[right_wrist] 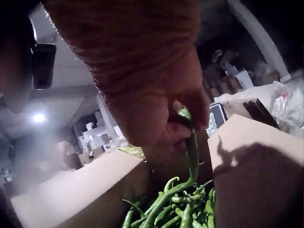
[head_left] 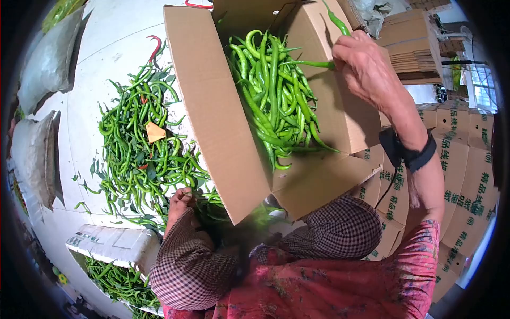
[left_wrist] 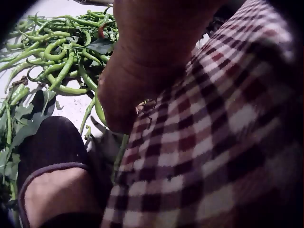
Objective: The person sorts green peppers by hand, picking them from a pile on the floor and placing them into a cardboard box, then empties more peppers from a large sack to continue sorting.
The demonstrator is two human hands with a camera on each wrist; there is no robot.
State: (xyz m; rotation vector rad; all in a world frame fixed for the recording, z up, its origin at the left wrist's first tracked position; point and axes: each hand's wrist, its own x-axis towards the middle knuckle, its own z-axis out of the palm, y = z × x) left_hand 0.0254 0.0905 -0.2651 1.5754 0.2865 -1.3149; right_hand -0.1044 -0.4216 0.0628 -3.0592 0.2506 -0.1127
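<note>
My right hand (head_left: 366, 66) grips green chili peppers above a cardboard box. One pepper (head_left: 337, 20) points up past the fingers and another (head_left: 311, 64) sticks out toward the heap. The right wrist view shows a long pepper (right_wrist: 191, 156) hanging from the curled fingers down to the peppers inside. The open box (head_left: 212, 106) leans toward me, a pile of green chilies (head_left: 276, 90) within. My left hand (head_left: 180, 207), fingers curled, is at the near edge of a loose chili heap (head_left: 133, 133). I cannot tell whether it pinches a pepper; its fingertips are hidden in its wrist view.
Leaves and a few red chilies lie in the loose heap, with an orange scrap (head_left: 155, 132) on top. A white foam box (head_left: 114, 244) of chilies stands at lower left. Filled sacks (head_left: 50, 58) line the left side. Printed cartons (head_left: 451, 175) and flattened cardboard (head_left: 409, 45) are at right.
</note>
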